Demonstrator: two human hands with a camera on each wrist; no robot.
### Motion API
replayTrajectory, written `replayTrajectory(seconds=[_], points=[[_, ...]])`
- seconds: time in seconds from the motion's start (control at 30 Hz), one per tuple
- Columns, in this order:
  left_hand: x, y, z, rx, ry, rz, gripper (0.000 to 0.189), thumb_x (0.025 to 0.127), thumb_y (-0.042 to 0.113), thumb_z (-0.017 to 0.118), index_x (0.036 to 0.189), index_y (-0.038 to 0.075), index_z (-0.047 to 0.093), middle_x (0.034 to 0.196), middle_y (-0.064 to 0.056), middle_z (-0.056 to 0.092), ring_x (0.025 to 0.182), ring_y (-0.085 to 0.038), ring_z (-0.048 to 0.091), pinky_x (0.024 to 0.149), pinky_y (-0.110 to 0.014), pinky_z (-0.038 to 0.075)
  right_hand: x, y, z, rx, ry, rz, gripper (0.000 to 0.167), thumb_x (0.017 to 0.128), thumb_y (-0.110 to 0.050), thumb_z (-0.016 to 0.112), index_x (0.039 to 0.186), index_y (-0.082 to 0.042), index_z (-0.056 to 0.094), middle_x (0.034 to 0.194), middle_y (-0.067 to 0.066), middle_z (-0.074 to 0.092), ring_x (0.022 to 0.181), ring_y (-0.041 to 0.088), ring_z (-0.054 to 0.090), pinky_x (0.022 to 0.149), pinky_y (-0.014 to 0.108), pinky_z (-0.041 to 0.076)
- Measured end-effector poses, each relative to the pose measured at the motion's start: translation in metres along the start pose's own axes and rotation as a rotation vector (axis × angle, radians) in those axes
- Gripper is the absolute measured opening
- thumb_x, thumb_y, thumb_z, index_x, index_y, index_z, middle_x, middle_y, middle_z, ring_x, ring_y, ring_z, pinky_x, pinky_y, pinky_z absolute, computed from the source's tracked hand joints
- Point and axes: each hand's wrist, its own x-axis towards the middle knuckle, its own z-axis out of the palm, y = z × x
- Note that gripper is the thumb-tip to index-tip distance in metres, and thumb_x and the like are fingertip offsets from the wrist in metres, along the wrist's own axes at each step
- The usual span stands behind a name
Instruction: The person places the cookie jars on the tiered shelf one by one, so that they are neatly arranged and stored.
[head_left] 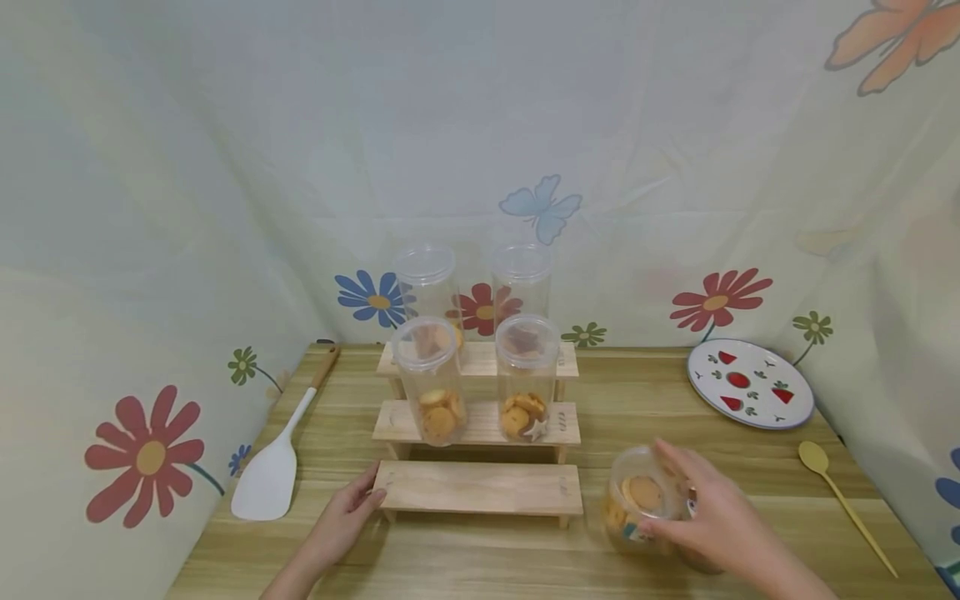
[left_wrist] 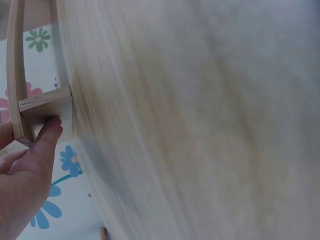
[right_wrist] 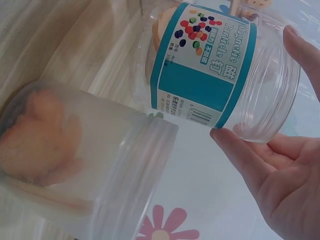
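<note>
My left hand [head_left: 348, 517] holds the left end of the lowest step of a wooden three-tier rack [head_left: 480, 487]. In the left wrist view its fingers reach under the board beside a leg. At the right, my right hand [head_left: 712, 517] grips a clear plastic jar [head_left: 628, 492] of cookies around its upper part. The right wrist view shows this jar's teal-and-white label [right_wrist: 200, 65], with thumb and fingers on opposite sides near the top. Close by stands a second cookie jar [right_wrist: 85, 150], partly hidden behind the hand in the head view.
Two tall cookie jars [head_left: 431, 379] stand on the middle tier, and two more [head_left: 522, 271] on the top one. A white spatula [head_left: 270, 475] lies at the left. At the right are a patterned plate [head_left: 750, 383] and a gold spoon [head_left: 847, 504]. Flowered cloth [head_left: 637, 208] encloses the table.
</note>
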Motion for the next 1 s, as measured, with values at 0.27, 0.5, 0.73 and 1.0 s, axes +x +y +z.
replayTrajectory(seconds=[0.27,0.5,0.73,1.0], points=[[0.000,0.000,0.000,0.002,-0.010,0.000,0.058,0.100,0.015,0.054,0.145,-0.011,0.027,0.146,-0.028,0.033,0.127,-0.039,0.043,0.099,-0.033,0.044,-0.001,-0.008,-0.007,-0.011,0.060,0.008,0.098,0.063,-0.053,0.084,0.139,-0.004,0.048,0.125,0.012,0.055,0.108,0.033,0.056,0.083,0.055,0.052],[0.001,-0.001,-0.001,0.001,-0.001,-0.004,0.057,0.100,0.014,0.054,0.145,-0.010,0.028,0.145,-0.028,0.036,0.125,-0.038,0.046,0.098,-0.032,0.045,-0.002,-0.015,-0.011,-0.023,0.064,0.006,0.098,0.061,-0.055,0.085,0.138,-0.005,0.049,0.124,0.011,0.054,0.106,0.034,0.057,0.081,0.057,0.052],[0.002,-0.003,-0.001,0.003,0.000,0.006,0.057,0.100,0.014,0.054,0.144,-0.012,0.028,0.145,-0.029,0.035,0.127,-0.039,0.044,0.098,-0.031,0.045,-0.002,-0.022,-0.007,-0.045,0.061,-0.023,0.092,0.061,-0.055,0.085,0.136,-0.013,0.052,0.123,0.001,0.054,0.101,0.024,0.058,0.078,0.048,0.054],[0.002,-0.002,0.000,0.003,0.000,0.008,0.057,0.100,0.013,0.054,0.144,-0.012,0.028,0.145,-0.030,0.034,0.126,-0.040,0.044,0.098,-0.032,0.045,-0.001,-0.035,-0.003,-0.035,0.038,-0.030,0.092,0.061,-0.059,0.083,0.139,-0.023,0.049,0.127,-0.006,0.051,0.095,0.015,0.060,0.073,0.037,0.057]])
